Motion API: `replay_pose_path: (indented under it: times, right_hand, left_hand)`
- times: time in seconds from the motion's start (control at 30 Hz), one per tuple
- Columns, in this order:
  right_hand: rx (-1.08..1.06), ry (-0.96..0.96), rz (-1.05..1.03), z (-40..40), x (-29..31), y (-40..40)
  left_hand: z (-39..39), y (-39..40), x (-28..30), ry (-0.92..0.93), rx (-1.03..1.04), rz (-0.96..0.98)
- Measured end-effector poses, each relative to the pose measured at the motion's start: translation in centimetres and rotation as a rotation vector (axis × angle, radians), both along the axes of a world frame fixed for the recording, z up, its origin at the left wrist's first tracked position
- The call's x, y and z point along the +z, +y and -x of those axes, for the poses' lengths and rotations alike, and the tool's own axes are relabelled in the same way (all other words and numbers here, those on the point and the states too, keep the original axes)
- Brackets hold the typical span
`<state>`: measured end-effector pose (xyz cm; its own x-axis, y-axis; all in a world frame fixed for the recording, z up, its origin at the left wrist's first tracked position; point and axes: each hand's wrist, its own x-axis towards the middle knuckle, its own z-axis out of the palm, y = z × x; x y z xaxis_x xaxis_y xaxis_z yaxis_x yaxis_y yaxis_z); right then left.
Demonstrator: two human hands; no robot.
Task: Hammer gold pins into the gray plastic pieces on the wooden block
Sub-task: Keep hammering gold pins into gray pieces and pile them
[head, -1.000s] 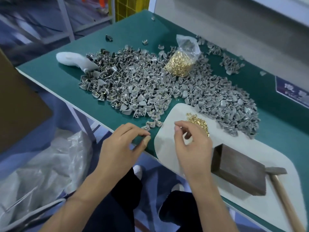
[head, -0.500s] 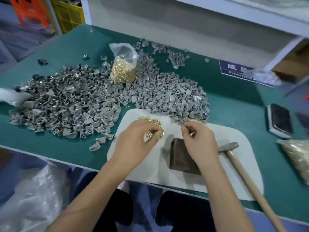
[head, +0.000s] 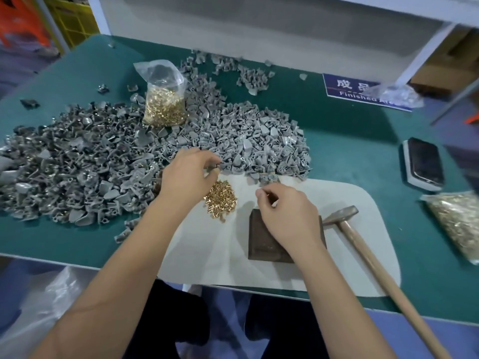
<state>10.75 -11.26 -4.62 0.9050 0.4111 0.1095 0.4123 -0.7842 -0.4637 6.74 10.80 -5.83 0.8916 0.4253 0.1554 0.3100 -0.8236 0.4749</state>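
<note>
Gold pins point(head: 220, 198) lie in a small loose heap on the white rounded mat point(head: 337, 255), just left of the dark wooden block point(head: 261, 242). Small gray plastic pieces point(head: 103, 164) spread in a wide pile across the green bench point(head: 350, 141) behind the mat. The left hand point(head: 188, 174) reaches to the pile's near edge, its fingertips pinching a gray piece. The right hand point(head: 287, 216) hovers over the block with thumb and forefinger pinched together; what they hold is too small to tell. A wooden-handled steel hammer point(head: 363, 244) lies right of the block. A clear bag of gold pins point(head: 163, 99) stands in the pile. A black phone point(head: 425, 164) rests at the right.
</note>
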Motion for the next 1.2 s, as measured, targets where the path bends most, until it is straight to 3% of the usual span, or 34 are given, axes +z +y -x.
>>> replay_pose_path:
  times: [0.13, 0.43, 0.63, 0.77, 0.97, 1.2]
  right_hand:
    - [-0.015, 0.012, 0.010, 0.0, 0.0, 0.1]
    - [-0.017, -0.022, 0.017, 0.3, 0.2, 0.3]
    - [0.219, -0.016, -0.095, 0.6, 0.6, 5.5]
    - [0.376, -0.043, 0.020, 0.5, 0.4, 9.4]
    - [0.473, -0.061, 0.109, 0.0, 0.4, 11.6]
    - [0.497, -0.089, 0.119, 0.4, -0.3, 11.4]
  left_hand:
    - [-0.2, 0.0, 0.5, 0.003, 0.041, 0.052]
    - [7.0, -2.8, -0.4, -0.411, 0.129, 0.367]
    - [9.6, -3.4, -2.3, -0.534, 0.175, 0.628]
    - [9.7, -2.5, -2.4, -0.615, 0.223, 0.774]
    - [9.7, -3.0, -2.5, -0.630, 0.109, 0.734]
    - [9.7, -2.7, -3.0, -0.618, 0.169, 0.724]
